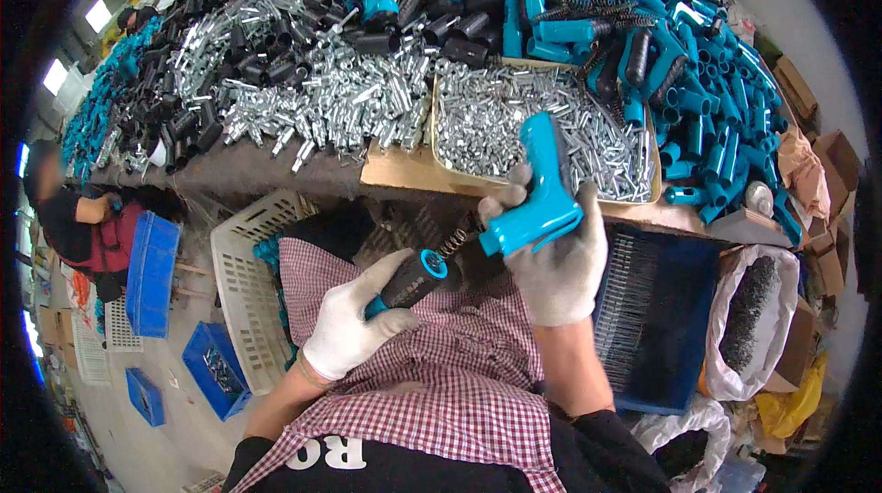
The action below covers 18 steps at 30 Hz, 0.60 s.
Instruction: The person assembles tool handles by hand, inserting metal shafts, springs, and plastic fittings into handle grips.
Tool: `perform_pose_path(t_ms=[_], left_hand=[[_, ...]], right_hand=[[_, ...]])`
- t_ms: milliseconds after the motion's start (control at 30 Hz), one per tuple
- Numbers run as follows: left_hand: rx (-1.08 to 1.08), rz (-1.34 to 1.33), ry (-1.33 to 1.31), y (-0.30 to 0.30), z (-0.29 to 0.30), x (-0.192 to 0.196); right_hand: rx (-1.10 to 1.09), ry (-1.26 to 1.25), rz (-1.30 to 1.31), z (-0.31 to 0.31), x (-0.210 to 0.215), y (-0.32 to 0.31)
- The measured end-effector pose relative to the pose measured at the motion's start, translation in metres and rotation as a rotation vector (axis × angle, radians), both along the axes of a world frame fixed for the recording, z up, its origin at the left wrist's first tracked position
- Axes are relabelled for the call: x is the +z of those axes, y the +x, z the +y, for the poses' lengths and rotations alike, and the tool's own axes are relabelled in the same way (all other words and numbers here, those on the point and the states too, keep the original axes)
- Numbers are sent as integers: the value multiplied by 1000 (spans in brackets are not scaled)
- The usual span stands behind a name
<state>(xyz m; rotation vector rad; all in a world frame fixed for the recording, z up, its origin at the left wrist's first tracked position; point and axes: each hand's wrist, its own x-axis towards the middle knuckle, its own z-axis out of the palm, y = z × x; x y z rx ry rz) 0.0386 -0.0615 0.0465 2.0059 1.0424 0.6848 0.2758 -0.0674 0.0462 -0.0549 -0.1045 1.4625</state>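
In white gloves, both hands are raised above my checked apron [441, 346]. My left hand [344, 328] is closed round a black cylindrical grip [411, 284] with a blue ring at its end. By that end a coiled spring [453, 241] sticks up; where it is fixed I cannot tell. My right hand [562, 272] grips a teal pistol-shaped housing [537, 204], its handle pointing up and its short nozzle end toward the left hand. The two pieces are apart. Behind the housing stands a shallow tray [441, 158] full of small metal pins and fittings.
Heaps of silver metal fittings [354, 93], black sleeves [266, 43] and teal housings [707, 107] cover the bench. Below it stand a white crate [243, 277], blue bins [152, 272], a dark blue crate [657, 328] of metal rods and a white sack [781, 309]. Another person [78, 217] sits far left.
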Motion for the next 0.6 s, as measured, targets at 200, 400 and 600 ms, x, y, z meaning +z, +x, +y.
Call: perform_pose_path(t_ms=[200,400,600], left_hand=[[-38,25,26,-20,-5,-7],[-97,96,52,-34,-1,-2],[-232,120,-67,-49,12,-9]], right_hand=[[-24,-142,-40,-1,9,-21],[108,-104,-245,4,2,-34],[283,-12,-804,-2,-14,-20]])
